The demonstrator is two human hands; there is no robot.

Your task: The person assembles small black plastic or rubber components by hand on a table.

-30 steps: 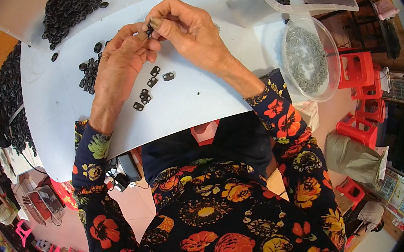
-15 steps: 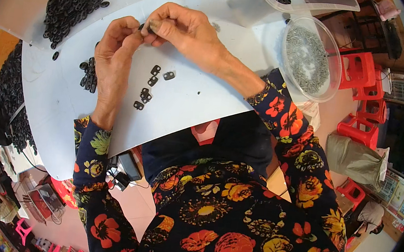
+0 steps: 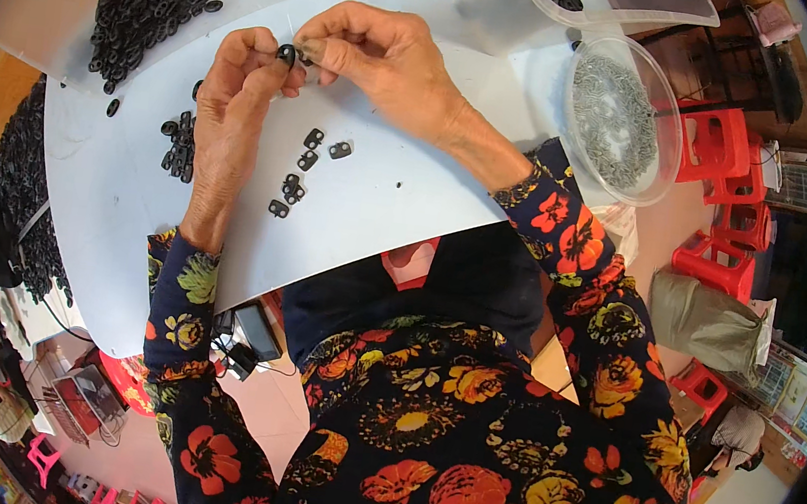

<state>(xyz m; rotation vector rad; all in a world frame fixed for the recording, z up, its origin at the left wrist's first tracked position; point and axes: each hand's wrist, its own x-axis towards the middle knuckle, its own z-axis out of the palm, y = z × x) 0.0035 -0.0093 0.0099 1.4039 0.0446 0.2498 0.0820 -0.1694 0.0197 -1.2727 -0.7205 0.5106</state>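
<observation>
Left of the black oval part [image 3: 286, 54], the left hand [image 3: 239, 91] pinches its edge between thumb and fingers. The part, held above the counter [image 3: 346, 225], is likely light, stiff and smooth; grip by the rim. Just right of it, the right hand [image 3: 391, 67] pinches a small dark piece [image 3: 303, 57], mostly hidden.

Black piece [image 3: 286, 54]: small, rounded, oval in outline, slightly shiny
Hold: pinched in the left fingers [image 3: 264, 80], partly covered
Place: above the white desk [image 3: 377, 219], just beside the right fingers [image 3: 335, 55]
Far side: hidden
</observation>
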